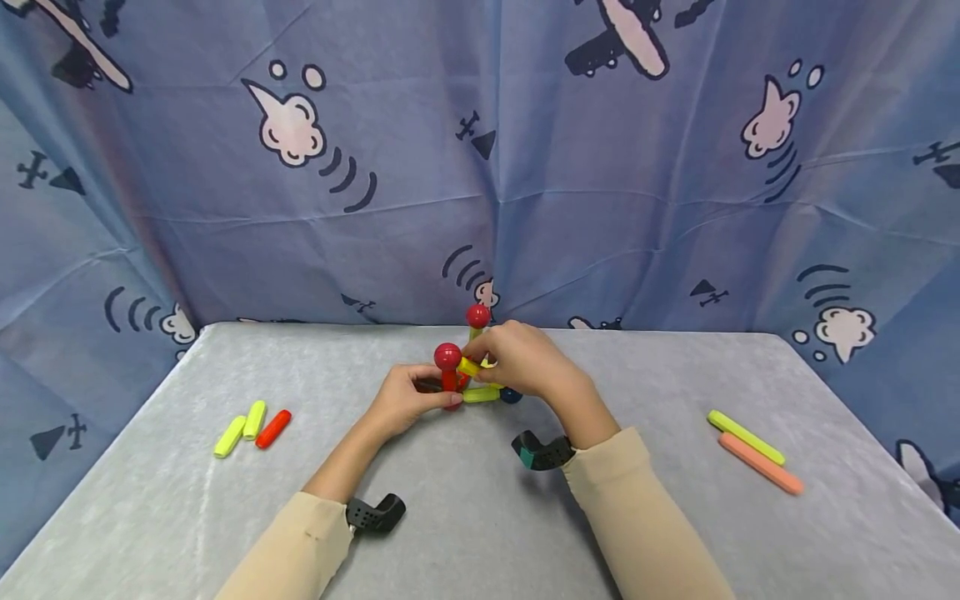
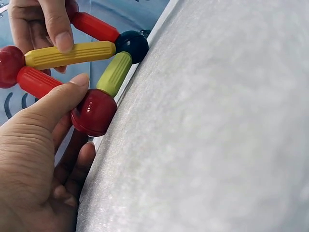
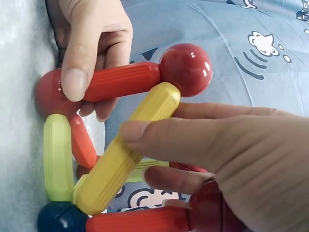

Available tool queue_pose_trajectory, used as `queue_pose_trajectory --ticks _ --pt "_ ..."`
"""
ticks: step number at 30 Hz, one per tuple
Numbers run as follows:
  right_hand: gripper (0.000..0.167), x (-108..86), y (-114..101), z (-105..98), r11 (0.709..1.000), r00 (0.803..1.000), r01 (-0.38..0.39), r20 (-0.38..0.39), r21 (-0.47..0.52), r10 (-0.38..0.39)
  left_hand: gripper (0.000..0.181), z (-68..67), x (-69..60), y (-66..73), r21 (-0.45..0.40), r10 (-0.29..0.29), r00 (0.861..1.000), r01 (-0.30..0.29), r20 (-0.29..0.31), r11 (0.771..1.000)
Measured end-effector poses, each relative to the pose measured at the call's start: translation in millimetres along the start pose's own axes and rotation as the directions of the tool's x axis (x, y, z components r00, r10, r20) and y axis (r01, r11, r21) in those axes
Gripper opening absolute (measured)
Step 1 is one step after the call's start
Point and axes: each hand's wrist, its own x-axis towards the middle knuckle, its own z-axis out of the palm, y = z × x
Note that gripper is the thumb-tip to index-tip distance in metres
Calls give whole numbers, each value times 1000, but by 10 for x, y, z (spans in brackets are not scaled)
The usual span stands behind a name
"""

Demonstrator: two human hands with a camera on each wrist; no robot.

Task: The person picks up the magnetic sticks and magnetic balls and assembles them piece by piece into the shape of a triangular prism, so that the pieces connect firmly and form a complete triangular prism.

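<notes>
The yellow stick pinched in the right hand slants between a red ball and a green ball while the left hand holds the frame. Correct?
No: the right wrist view shows a dark blue ball, not green. The yellow stick pinched in the right hand slants between it and a red ball while the left hand holds the frame.

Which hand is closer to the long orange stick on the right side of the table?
Right. The right hand is left of the orange stick and farther back; the left hand is farther to its left.
</notes>
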Motion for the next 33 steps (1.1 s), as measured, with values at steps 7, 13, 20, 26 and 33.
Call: queue_pose_trajectory --ticks 7,13,20,26,33 --pt "18 9 -24 -4 1000 1000 -11 5 -25 11 28 -26 -9 1 10 14 1000 -14 7 1000" --pt "28 -68 22 -129 997 999 -7 -42 74 11 29 -32 -21 19 14 -13 1000 13 0 1000" --pt "32 -464 270 -417 981 980 -5 -196 192 43 31 2 -1 27 -1 -48 999 48 -3 999" --pt "32 -1095 685 -548 978 973 -140 -160 154 164 31 9 -10 36 16 -72 997 73 -14 997" --pt "40 -1999 1301 -507 921 920 -389 -45 -3 389 32 100 -38 199 -3 -93 995 93 37 996"
